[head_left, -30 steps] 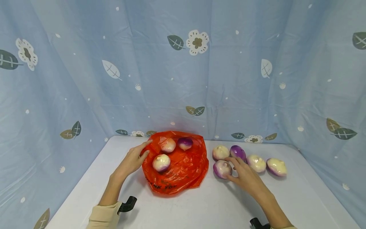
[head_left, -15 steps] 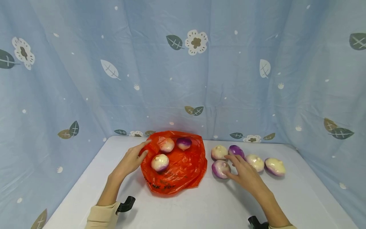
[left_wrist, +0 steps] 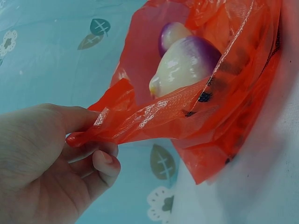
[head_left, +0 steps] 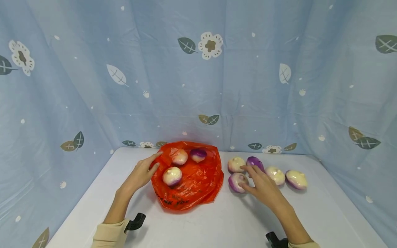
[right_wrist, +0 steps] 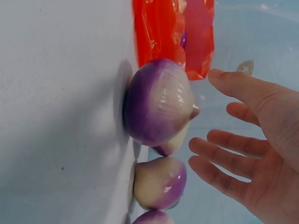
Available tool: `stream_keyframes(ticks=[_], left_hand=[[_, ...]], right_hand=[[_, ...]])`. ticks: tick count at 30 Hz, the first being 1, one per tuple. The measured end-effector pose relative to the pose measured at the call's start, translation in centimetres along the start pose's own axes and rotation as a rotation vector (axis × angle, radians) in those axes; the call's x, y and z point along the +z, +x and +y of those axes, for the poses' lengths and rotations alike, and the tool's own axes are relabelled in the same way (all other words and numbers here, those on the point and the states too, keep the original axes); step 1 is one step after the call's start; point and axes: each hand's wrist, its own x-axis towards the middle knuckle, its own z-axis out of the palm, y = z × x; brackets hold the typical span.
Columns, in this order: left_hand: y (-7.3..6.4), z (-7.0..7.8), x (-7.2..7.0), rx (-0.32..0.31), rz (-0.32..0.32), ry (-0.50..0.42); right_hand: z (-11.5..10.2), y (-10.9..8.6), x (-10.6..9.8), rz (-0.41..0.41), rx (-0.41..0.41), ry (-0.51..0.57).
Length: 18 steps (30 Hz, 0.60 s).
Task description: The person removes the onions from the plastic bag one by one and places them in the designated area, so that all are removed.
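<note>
My left hand [head_left: 139,174] pinches the left rim of a red plastic bag [head_left: 198,186], whose mouth stands open. In the left wrist view, the bag's bunched edge [left_wrist: 110,121] sits between thumb and fingers. Inside the bag lie a pale turnip [head_left: 172,176] at the front and two more turnips behind it, one showing its purple top [head_left: 198,155]. To the right, my right hand [head_left: 263,187] hovers over a purple-and-white turnip [head_left: 237,182]. In the right wrist view its fingers [right_wrist: 229,154] are spread and apart from that turnip [right_wrist: 156,102].
Behind the right hand's turnip sit a pale turnip [head_left: 236,164] and a purple one [head_left: 255,163]. Two more, one nearer [head_left: 275,175] and one at the far right [head_left: 296,179], lie on the white table [head_left: 204,230]. A blue patterned curtain [head_left: 198,86] encloses the back and sides.
The whole head view has drifted slightly left. My right hand has risen a little over the near turnip. The left hand keeps its grip on the bag rim.
</note>
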Motion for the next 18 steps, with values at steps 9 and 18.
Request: stream_keyframes(ticks=[9,18], left_hand=[[0.0,0.1,-0.1,-0.003,0.003,-0.009],[0.0,0.1,-0.1,0.002,0.005,-0.005]], right_hand=[[-1.0,0.5,-0.3,-0.037,0.039,0.007],[-2.4,1.4,-0.3,-0.061,0.038,0.032]])
